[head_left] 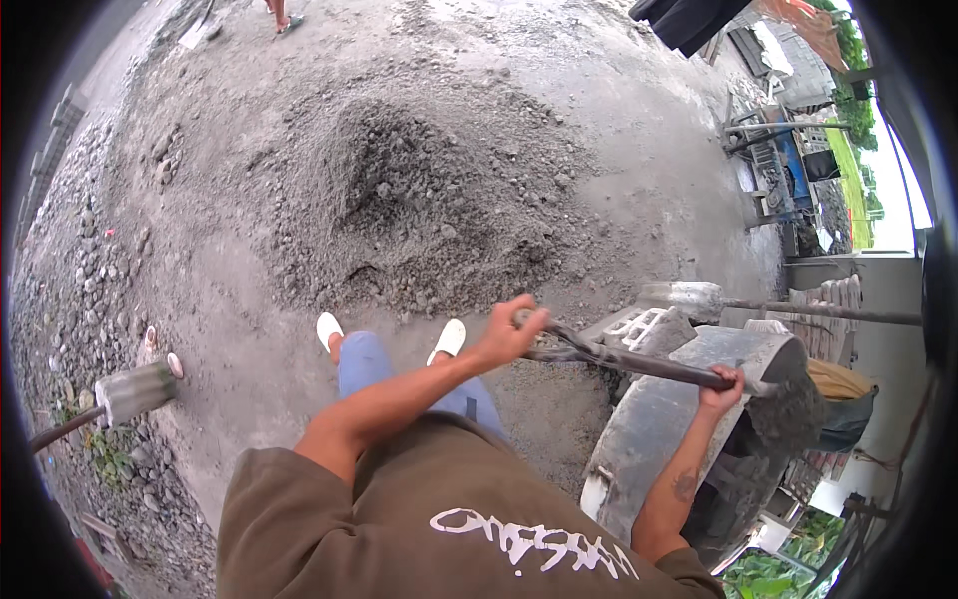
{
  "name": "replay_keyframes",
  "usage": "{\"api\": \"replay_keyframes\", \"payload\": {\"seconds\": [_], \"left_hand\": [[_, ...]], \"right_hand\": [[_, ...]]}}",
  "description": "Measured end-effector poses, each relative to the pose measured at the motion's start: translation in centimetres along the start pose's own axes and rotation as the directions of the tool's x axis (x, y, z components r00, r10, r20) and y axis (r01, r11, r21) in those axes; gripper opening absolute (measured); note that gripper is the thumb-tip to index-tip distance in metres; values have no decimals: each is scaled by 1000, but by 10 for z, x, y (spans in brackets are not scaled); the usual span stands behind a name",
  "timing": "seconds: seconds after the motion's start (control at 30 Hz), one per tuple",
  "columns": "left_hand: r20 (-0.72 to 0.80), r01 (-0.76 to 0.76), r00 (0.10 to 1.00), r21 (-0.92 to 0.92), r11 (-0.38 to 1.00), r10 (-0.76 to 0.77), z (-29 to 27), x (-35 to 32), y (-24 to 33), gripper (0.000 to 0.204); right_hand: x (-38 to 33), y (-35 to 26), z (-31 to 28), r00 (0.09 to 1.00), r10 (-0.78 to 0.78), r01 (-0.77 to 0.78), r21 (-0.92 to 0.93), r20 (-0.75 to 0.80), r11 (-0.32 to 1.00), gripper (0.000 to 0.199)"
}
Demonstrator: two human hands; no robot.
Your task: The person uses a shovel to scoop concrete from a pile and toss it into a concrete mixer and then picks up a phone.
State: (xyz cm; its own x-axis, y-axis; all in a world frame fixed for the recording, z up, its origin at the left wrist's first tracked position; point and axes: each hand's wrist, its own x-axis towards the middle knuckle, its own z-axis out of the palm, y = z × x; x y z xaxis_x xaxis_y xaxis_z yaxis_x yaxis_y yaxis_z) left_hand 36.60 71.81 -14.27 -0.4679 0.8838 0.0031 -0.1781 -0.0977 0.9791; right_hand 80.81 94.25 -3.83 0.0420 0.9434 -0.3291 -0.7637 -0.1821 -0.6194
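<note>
I hold a shovel (654, 366) slanting across to my right. My left hand (511, 331) is closed round its handle end, and my right hand (720, 387) grips the shaft low, close to the blade. Grey gravelly mix (793, 407) sits at the blade end, over the mouth of a large round grey drum-like container (649, 424). The blade itself is mostly hidden by the mix and the container's rim. In front of my feet spreads a heap of wet grey sand and gravel (429, 190), hollowed in its middle.
A hollow concrete block (637, 327) lies beside the container, near a pole with a concrete foot (684, 297). Another such foot (138, 392) stands at left by loose stones (100, 290). At the top are a person's foot (289, 22) and dark cloth (689, 22). Blue equipment (793, 165) stands far right.
</note>
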Motion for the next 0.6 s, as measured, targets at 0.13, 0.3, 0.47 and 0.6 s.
{"api": "replay_keyframes", "payload": {"seconds": [0.13,0.3,0.47,0.6], "left_hand": [[405,-523,717,-225,822,567,114,-32,111,40],[298,-679,561,-368,635,772,77,-20,153,37],[93,-384,919,5,923,382,-128,38,66,25],[-253,9,967,16,1000,-4,-304,12,-5,30]], "right_hand": [[-78,-127,-64,958,-241,230,85,158,970,33],[-164,-110,-94,850,-412,366,196,327,910,29],[-135,96,-5,958,-225,206,122,179,971,33],[-139,308,104,936,126,-174,123,330,977,31]]}}
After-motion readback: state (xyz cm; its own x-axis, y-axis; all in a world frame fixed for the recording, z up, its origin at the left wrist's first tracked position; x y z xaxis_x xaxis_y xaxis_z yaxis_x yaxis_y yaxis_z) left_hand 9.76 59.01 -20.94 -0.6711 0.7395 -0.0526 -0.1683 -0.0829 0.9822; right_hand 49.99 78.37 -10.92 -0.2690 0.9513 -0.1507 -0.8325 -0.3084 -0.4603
